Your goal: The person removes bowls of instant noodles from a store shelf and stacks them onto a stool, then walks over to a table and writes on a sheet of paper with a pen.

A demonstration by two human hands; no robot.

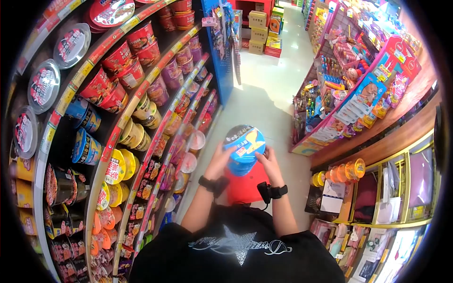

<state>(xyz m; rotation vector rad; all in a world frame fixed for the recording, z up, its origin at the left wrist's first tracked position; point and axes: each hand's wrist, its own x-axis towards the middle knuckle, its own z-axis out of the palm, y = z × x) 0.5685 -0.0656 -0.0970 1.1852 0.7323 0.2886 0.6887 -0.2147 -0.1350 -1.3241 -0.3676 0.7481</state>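
Between my two hands is a blue instant noodle tub (244, 147), its printed lid facing up towards me. My left hand (221, 158) grips its left side, and my right hand (270, 162) grips the right side near the lid's edge. The far part of the round lid is dark with white lettering. Under the tub a red surface (243, 187) shows in front of my body; its full shape is hidden. Each wrist wears a black band.
Curved shelves of noodle tubs (85, 147) rise on the left, with red, yellow and purple ones. A pink candy rack (351, 85) stands right of the pale aisle floor (252, 101). Boxes (258, 33) are piled far ahead. Orange-lidded jars (347, 170) sit at the right.
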